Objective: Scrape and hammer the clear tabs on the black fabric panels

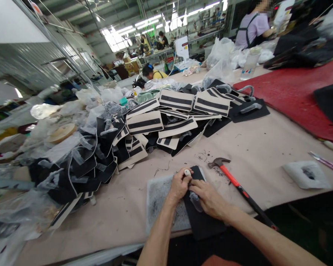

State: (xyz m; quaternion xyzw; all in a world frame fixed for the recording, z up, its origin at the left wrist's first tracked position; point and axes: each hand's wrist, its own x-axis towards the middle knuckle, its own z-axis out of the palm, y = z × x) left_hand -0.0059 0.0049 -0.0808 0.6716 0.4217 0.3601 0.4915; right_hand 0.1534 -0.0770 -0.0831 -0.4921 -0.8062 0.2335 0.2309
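My left hand (pixel 180 186) is closed around an upright tool with a round white end (pixel 187 172); its lower part is hidden by my fingers. Close beside it, my right hand (pixel 207 195) has bent fingers on a black panel (pixel 201 220), which carries a plastic-wrapped handle (pixel 195 201). The panel lies partly over a worn pale block (pixel 159 203) at the table's front edge. To the right rests a claw hammer (pixel 233 180) with a red and black handle, touched by neither hand.
Behind my hands is a long heap of black panels with cream, black-striped backs (pixel 144 125). A plastic-wrapped block (pixel 306 174) and a purple cutter (pixel 327 162) lie at right, near a red sheet (pixel 296 88). Clear bags (pixel 72 111) crowd the left. Co-workers sit farther back.
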